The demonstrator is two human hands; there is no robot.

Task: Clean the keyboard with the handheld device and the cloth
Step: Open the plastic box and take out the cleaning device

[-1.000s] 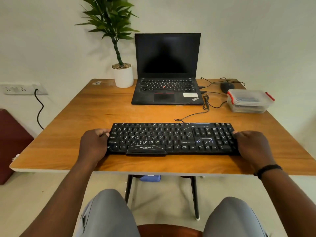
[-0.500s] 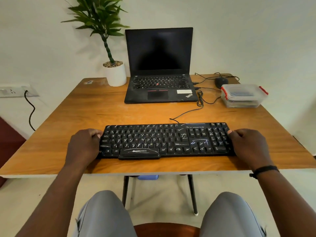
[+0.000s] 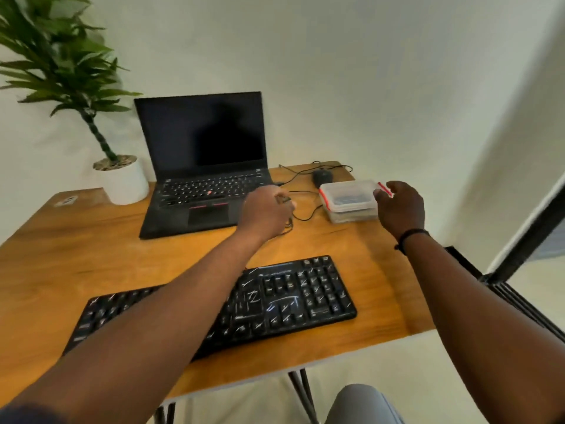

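The black keyboard (image 3: 305, 298), streaked with white marks, lies on the wooden table (image 3: 91, 255) near its front edge; my left forearm crosses over its left half. A clear plastic container (image 3: 345, 206) with red clips sits at the back right, with dark contents blurred inside. My left hand (image 3: 266, 212) hovers left of the container, fingers loosely curled, holding nothing. My right hand (image 3: 400, 206) is at the container's right end, its fingertips against the red clip. No cloth or handheld device can be made out.
An open black laptop (image 3: 201, 148) stands at the back centre, with a potted plant (image 3: 127, 182) to its left. A mouse (image 3: 322, 176) and loose cables (image 3: 305, 215) lie behind and left of the container. A dark frame (image 3: 519, 249) runs past the table's right edge.
Both hands have left the keyboard's ends and reached forward to the plastic container. The view has swung to the right.
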